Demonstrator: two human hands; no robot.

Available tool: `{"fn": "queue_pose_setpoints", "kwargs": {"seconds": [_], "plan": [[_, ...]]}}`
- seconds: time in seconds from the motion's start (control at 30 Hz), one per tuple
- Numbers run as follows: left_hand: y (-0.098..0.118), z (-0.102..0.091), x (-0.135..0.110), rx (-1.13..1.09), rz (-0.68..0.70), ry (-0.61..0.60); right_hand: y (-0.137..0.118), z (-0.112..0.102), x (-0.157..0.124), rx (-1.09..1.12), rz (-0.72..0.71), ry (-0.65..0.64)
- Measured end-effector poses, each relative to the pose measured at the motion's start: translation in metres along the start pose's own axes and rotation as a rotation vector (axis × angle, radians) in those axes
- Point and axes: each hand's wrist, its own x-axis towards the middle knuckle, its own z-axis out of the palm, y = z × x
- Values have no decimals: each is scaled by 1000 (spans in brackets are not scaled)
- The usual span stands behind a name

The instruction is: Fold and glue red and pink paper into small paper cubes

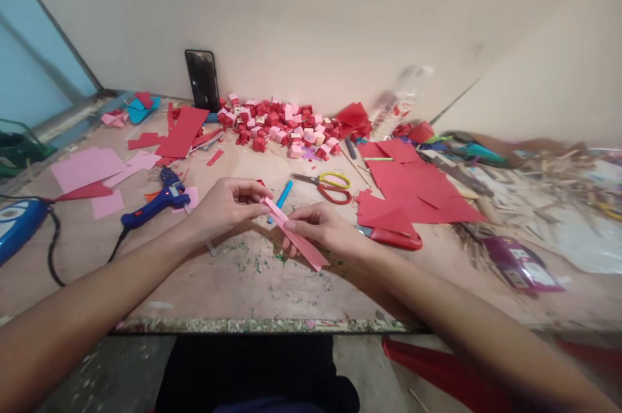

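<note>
A pink paper strip point(306, 249) slants between my two hands above the middle of the table, with a lengthwise crease or fold along it. My left hand point(233, 204) pinches its upper end between thumb and fingers. Partway down, my right hand point(318, 228) grips the strip, thumb on top and fingers underneath; the lower end sticks out free toward me. Just behind the hands lies a blue pen point(282, 196), partly covered. Scissors point(323, 186) with yellow and red handles rest a little further back.
A blue glue gun point(158, 199) and pink paper sheets point(87, 166) lie left. Small red and pink paper cubes point(282, 124) are heaped along the wall beside a propped phone point(202, 81). Right are red paper sheets point(413, 183), a red-handled cutter point(396, 238), a bottle point(401, 102) and scraps.
</note>
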Motion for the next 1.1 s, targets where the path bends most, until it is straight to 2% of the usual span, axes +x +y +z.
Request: {"fn": "queue_pose_setpoints", "kwargs": {"seconds": [0.1, 0.2, 0.27, 0.37, 0.7, 0.93, 1.0, 1.1], "plan": [[1, 1, 0, -59, -37, -13, 3, 2, 1, 69, -18, 36], [1, 1, 0, -124, -131, -49, 5, 2, 1, 71, -58, 94], [2, 1, -1, -112, -175, -99, 4, 2, 1, 50, -56, 103], [3, 2, -2, -42, -156, -141, 3, 4, 1, 15, -36, 98], [6, 5, -5, -38, -86, -47, -2, 9, 0, -42, 4, 104], [2, 2, -2, -24, -72, 14, 0, 9, -1, -63, 41, 61], [3, 1, -2, -29, -95, 3, 1, 10, -1, -63, 33, 75], [5, -1, -4, -51, -200, -48, 3, 12, -1, -29, 22, 84]]}}
